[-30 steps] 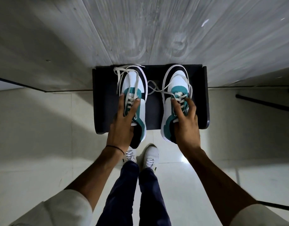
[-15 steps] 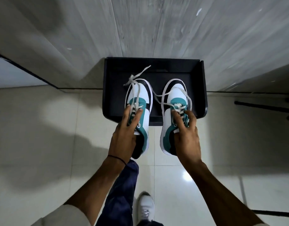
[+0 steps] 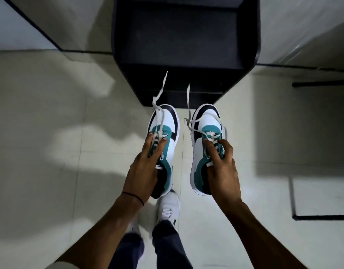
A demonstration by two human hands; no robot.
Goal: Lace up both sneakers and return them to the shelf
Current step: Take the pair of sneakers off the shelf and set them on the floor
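Pale tiled floor (image 3: 50, 152) in front of a dark shelf (image 3: 184, 35), both sneakers held clear of it.

Left hand (image 3: 146, 167) clasps the left sneaker (image 3: 163, 136) and right hand (image 3: 221, 171) the right sneaker (image 3: 204, 136), both by the tongue; loose laces (image 3: 159, 98) dangle untied and could snag the shelf edge or slip from the eyelets.

A black shelf unit (image 3: 186, 78) stands at the top centre of the frame on a pale tiled floor (image 3: 50, 152), its dark boards bare. In the lower centre, the person's own white shoe (image 3: 168, 207) rests on the floor tiles.
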